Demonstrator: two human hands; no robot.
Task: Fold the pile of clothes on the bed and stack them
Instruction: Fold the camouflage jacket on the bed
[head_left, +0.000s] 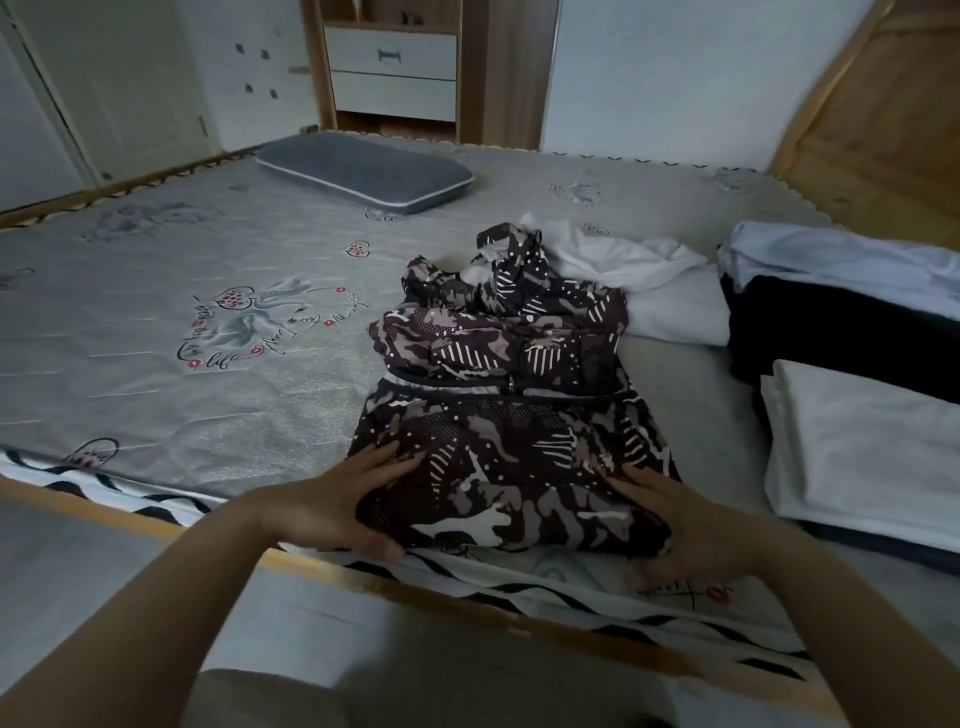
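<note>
Your fingers lay nearly straight, spread along both sides of the patterned garment (498, 441): your left hand (332, 506) cupped its near-left edge, your right hand (675, 525) its near-right, pressing rather than pinching. The garment sat at the bed's (208, 322) near edge, its lower half apparently folded up. You seemed mid-fold; next, the crumpled top needed bringing down neatly before stacking beside the folded white piece (862, 457), with a white garment (623, 265) left behind.
</note>
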